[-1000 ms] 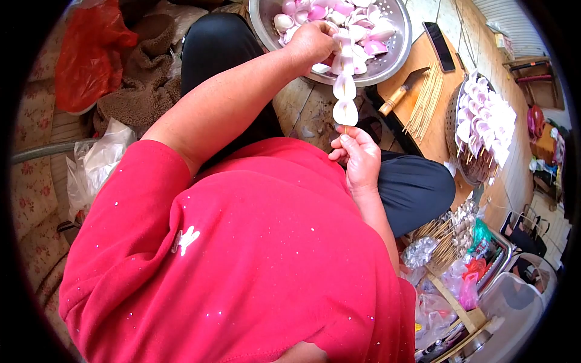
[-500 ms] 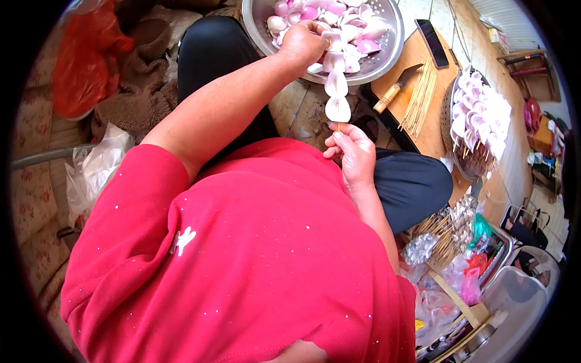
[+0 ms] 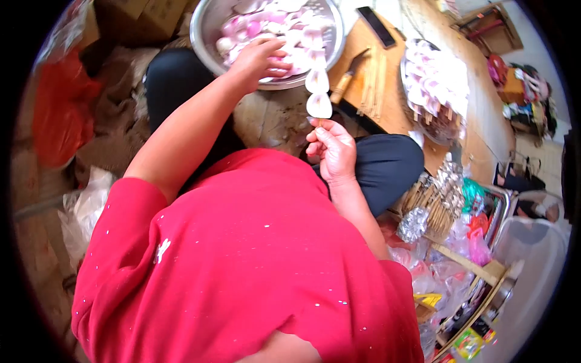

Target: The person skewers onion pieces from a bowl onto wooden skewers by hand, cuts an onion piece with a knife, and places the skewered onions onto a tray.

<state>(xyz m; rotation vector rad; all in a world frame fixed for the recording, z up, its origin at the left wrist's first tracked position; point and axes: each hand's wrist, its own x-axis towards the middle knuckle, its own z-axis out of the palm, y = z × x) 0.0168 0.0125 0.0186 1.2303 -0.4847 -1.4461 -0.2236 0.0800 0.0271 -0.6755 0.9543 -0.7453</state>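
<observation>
My right hand (image 3: 334,148) pinches the lower end of a thin skewer (image 3: 320,123). Threaded on the skewer are several pale pink-white pieces (image 3: 319,106) that look like onion layers; its upper part overlaps the bowl. Over the near left rim, my left hand (image 3: 260,62) is open with fingers apart and nothing visibly held. Below its fingers, a steel colander-like bowl (image 3: 203,45) contains many loose pink and white onion pieces (image 3: 239,27).
On the wooden board (image 3: 387,112) to the right lie a knife (image 3: 344,85), bare bamboo skewers (image 3: 373,85) and a phone (image 3: 376,27). Beside them, a basket (image 3: 437,132) is heaped with filled skewers (image 3: 436,78). Foil-tipped sticks (image 3: 433,199) and plastic bags (image 3: 442,272) sit lower right.
My left hand has let go of the upper part of the skewer and moved left, its fingers opening over the bowl. My right hand still grips the skewer. The camera view has shifted.
</observation>
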